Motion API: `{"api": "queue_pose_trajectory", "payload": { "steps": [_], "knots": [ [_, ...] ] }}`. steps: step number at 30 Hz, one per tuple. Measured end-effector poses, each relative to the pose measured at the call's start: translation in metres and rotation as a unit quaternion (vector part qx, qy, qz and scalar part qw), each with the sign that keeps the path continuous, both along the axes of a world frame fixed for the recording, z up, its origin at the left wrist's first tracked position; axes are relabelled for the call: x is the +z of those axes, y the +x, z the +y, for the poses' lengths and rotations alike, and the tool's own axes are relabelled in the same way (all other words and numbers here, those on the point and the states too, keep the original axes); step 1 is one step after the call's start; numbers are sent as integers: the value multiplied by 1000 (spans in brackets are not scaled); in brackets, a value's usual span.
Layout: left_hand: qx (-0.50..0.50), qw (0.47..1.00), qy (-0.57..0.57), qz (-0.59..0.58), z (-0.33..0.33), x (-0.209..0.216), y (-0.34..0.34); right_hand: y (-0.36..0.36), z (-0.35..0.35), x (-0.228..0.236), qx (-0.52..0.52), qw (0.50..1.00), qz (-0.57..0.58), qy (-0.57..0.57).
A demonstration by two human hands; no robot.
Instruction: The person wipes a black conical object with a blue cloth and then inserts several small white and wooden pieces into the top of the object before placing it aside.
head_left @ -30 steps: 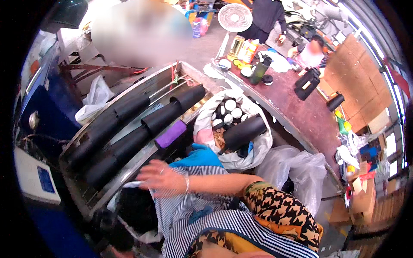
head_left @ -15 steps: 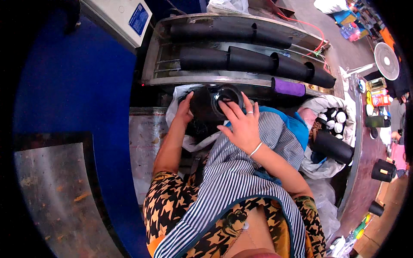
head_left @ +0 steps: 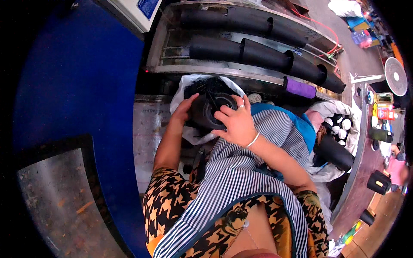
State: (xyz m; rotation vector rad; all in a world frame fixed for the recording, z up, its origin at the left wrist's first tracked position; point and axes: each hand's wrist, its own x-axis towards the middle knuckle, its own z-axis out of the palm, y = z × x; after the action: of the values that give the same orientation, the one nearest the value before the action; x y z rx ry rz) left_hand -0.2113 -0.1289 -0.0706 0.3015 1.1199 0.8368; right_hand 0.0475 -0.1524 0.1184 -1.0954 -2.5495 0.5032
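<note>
A black, hollow, tube-like part (head_left: 198,112) is held over a white sack, its round open end turned toward my right hand. My left hand (head_left: 185,109) grips the part's left side, palm against its wall. At the open end my right hand (head_left: 237,121) has its fingers curled over the rim and partly into the opening. What its fingertips hold inside is hidden. Behind the part, the white sack (head_left: 177,99) holds a heap of thin black scraps (head_left: 207,86).
Beyond the sack, a metal-framed rack (head_left: 172,69) carries rows of black sleeves (head_left: 215,48). A purple roll (head_left: 300,87) lies on its near edge. On the right stand another sack (head_left: 353,124) with black and white parts, a dark table (head_left: 353,180) and a white fan (head_left: 395,76).
The black part has tilted and shifted slightly, uncovering the black scraps behind it. My right hand's fingers, more spread before, are now curled at the rim. The whole view has shifted slightly.
</note>
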Motion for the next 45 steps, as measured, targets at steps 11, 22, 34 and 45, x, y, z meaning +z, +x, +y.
{"api": "queue_pose_trajectory", "payload": {
  "steps": [11, 22, 34, 45],
  "knots": [
    [37, 994, -106, 11, 10, -6, -23, 136, -8, -9, -197, 968, 151, -32],
    [-111, 931, 223, -267, 151, 221, 242, 175, -45, -69, -275, 960, 50, 0],
    [-93, 935, 304, 156, 397, 66, 600, 175, -23, -86, -299, 934, 187, -55],
    [-123, 905, 302, 272, 445, 13, 575, 183, -12, -97, -337, 913, 215, -87]
  ]
}}
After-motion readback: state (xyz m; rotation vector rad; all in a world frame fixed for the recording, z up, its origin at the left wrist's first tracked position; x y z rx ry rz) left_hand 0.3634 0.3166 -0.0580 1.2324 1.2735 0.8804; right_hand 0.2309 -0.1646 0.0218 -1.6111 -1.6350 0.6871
